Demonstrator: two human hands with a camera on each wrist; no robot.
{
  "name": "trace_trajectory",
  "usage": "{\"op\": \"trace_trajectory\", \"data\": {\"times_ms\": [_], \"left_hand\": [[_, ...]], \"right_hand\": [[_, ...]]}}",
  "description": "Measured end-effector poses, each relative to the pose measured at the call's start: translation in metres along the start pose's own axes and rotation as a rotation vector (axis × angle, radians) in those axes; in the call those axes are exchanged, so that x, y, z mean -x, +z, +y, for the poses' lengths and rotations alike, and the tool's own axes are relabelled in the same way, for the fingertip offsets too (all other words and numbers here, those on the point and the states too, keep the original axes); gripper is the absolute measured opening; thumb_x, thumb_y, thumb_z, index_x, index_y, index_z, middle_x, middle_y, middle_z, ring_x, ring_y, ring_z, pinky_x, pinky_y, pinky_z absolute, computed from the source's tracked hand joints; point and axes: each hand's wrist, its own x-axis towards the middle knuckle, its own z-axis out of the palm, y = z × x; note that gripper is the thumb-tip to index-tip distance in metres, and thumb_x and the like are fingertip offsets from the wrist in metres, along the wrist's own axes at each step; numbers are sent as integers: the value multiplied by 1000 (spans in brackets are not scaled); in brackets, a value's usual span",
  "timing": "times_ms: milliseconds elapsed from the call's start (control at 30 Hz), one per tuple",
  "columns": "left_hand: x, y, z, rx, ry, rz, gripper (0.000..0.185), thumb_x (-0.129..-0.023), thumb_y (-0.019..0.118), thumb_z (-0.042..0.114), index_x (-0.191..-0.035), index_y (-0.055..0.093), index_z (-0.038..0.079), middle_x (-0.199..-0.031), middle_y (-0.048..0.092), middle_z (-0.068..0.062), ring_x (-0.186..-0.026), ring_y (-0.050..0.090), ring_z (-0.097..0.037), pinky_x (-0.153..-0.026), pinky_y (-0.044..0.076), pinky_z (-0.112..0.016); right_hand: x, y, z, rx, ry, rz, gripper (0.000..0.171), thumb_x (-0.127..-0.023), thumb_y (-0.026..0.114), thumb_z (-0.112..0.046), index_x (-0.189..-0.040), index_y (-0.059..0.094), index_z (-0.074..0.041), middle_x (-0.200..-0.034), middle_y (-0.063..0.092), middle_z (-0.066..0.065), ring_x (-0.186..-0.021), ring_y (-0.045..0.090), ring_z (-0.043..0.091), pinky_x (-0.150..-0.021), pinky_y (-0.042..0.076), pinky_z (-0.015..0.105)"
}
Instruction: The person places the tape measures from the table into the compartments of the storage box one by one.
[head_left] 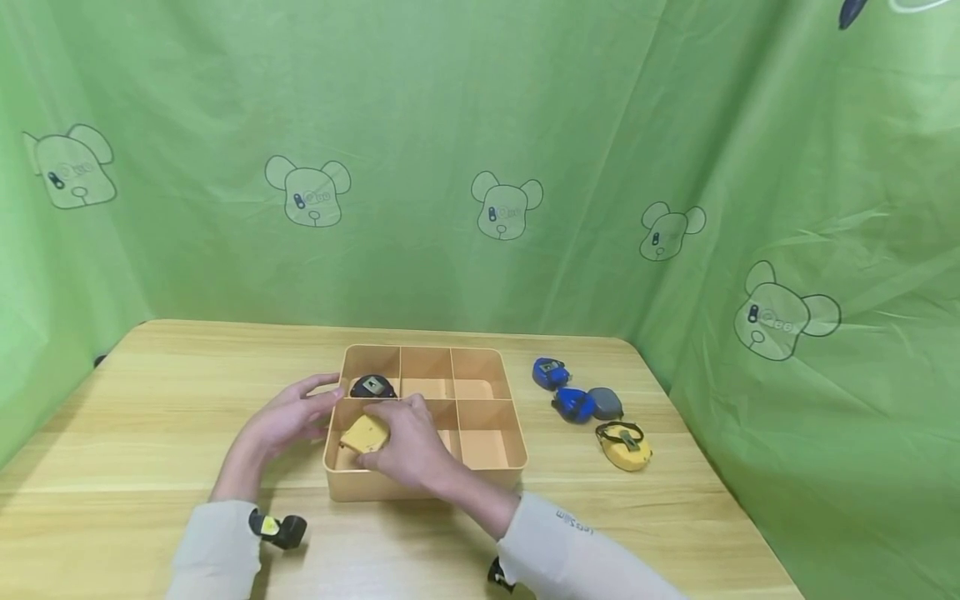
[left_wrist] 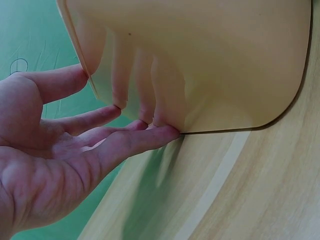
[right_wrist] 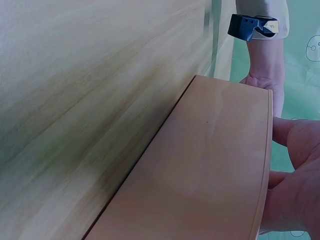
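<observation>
A tan box (head_left: 491, 472) with several compartments stands on the wooden table (head_left: 135, 433). My right hand (head_left: 405, 446) grips a yellow tape measure (head_left: 365, 434) over the box's front left compartment. A black tape measure (head_left: 372, 387) lies in the back left compartment. My left hand (head_left: 288, 417) has straight fingers (left_wrist: 135, 142) that touch the box's left wall (left_wrist: 200, 60), the thumb at its rim. In the right wrist view the box's outer wall (right_wrist: 200, 175) fills the middle, with my right hand (right_wrist: 297, 190) beyond its rim; the tape measure is hidden there.
Right of the box lie two blue tape measures (head_left: 551, 372) (head_left: 573, 404), a grey one (head_left: 605, 403) and a yellow one (head_left: 626, 446). Green curtains with bear prints (head_left: 480, 167) close in the table at the back and sides.
</observation>
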Motion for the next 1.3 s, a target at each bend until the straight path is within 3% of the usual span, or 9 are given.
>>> {"op": "trace_trajectory", "data": {"times_ms": [400,1300], "left_hand": [[0,1,1,19,8,-17,76,-106,53,36,-161,13,2,-155,41,-30,-146,35,-47,-116,39,-58],[2,2,4,28,15,-22,76,-106,52,33,-161,11,0,-156,38,-31,-148,31,-49,-117,38,-59]], "right_hand": [[0,0,-1,3,16,-5,67,-74,90,-22,-135,65,-10,-137,67,0,-104,47,13,-92,42,27],[1,0,0,12,23,-13,67,-74,90,-22,-135,65,-10,-137,67,1,-108,49,15,-92,45,28]]}}
